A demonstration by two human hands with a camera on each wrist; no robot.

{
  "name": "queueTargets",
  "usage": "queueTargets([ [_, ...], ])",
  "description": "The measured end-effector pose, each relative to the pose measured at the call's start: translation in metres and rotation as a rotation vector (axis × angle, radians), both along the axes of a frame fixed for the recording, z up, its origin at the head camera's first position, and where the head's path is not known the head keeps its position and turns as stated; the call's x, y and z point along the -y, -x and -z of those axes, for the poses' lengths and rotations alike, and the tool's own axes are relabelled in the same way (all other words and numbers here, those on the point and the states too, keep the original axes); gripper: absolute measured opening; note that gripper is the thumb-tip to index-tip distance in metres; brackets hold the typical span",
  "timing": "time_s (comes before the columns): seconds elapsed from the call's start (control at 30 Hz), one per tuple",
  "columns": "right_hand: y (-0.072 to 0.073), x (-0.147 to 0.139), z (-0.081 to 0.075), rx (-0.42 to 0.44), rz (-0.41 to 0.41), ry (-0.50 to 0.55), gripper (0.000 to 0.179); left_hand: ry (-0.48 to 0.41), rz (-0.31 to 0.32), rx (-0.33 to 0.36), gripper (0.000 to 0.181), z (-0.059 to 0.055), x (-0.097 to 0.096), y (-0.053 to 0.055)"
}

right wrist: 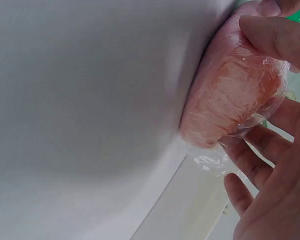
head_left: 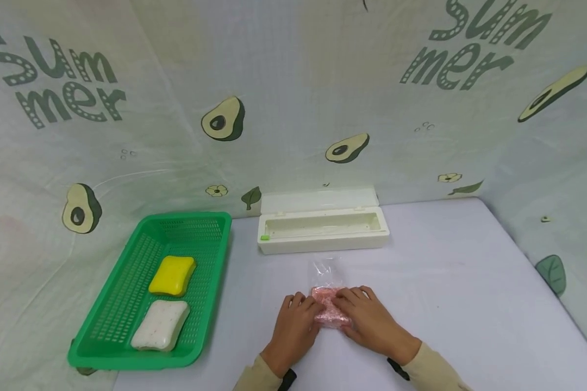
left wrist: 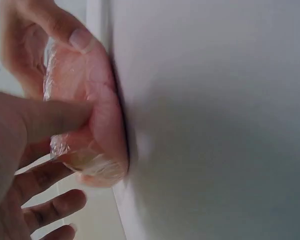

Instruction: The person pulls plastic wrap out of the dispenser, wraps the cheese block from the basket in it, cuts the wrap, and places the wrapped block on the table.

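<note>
Between the two hands, a pink bar of soap (head_left: 330, 310) lies on the white tabletop, wrapped in clear plastic film. A loose flap of the film (head_left: 328, 270) spreads out beyond its far side. My left hand (head_left: 295, 327) grips the left end, its thumb pressing the near side of the soap (left wrist: 106, 117) and its fingers around the far side. At the other end, my right hand (head_left: 374, 325) holds the soap (right wrist: 225, 100) with its thumb on the near side and fingers at the crinkled film.
A green plastic basket (head_left: 218, 260) stands at the left, with a yellow soap bar (head_left: 173, 276) and a white soap bar (head_left: 160, 325) in it. Behind the hands sits a long white box (head_left: 323, 243), its lid raised, with a small green piece at its left end. A printed cloth hangs behind.
</note>
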State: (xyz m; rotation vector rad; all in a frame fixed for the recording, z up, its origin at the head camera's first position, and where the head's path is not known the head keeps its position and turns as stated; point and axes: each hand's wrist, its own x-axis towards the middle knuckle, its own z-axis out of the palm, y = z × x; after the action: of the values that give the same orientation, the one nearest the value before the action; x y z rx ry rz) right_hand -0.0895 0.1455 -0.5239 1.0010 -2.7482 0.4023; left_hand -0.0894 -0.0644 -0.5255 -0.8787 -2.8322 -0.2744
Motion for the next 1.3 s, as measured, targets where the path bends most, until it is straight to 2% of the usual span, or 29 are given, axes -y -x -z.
queueTargets([
  [0.07,0.0,0.0,0.001,0.016,-0.007,0.019,0.057,-0.024,0.006,0.042,0.041,0.0,0.001,0.003],
  [0.17,0.003,0.0,0.0,0.04,0.011,0.085,0.05,-0.123,-0.011,0.1,0.04,-0.003,0.001,0.008],
  [0.3,0.01,0.0,-0.002,0.058,0.089,0.224,0.029,-0.314,-0.099,0.122,0.033,-0.004,0.0,0.019],
  [0.37,0.015,0.001,-0.002,0.065,0.152,0.291,0.028,-0.357,-0.161,0.125,0.034,-0.002,-0.002,0.025],
  [0.5,0.026,0.001,0.001,0.118,0.298,0.358,0.056,-0.369,-0.267,0.181,0.047,0.003,-0.006,0.037],
  [0.6,0.032,-0.001,0.004,0.209,0.344,0.403,0.074,-0.385,-0.299,0.248,0.053,0.005,-0.006,0.044],
  [0.67,0.035,-0.002,0.004,0.295,0.355,0.445,0.076,-0.406,-0.299,0.284,0.055,0.005,-0.005,0.048],
  [0.8,0.04,-0.002,0.003,0.453,0.391,0.521,0.064,-0.481,-0.294,0.372,0.058,0.004,-0.003,0.053],
  [0.97,0.047,-0.001,0.003,0.564,0.415,0.624,0.051,-0.562,-0.29,0.519,0.062,0.001,-0.001,0.059],
  [1.07,0.05,0.0,0.002,0.585,0.417,0.702,0.041,-0.64,-0.266,0.585,0.068,0.003,0.001,0.063],
  [1.13,0.049,0.001,0.002,0.569,0.418,0.728,0.034,-0.708,-0.242,0.621,0.073,0.005,0.002,0.065],
  [1.23,0.046,0.0,0.001,0.501,0.376,0.739,0.027,-0.776,-0.174,0.625,0.067,0.007,0.004,0.065],
  [1.3,0.043,-0.002,0.001,0.42,0.313,0.728,0.028,-0.774,-0.11,0.585,0.054,0.008,0.006,0.064],
])
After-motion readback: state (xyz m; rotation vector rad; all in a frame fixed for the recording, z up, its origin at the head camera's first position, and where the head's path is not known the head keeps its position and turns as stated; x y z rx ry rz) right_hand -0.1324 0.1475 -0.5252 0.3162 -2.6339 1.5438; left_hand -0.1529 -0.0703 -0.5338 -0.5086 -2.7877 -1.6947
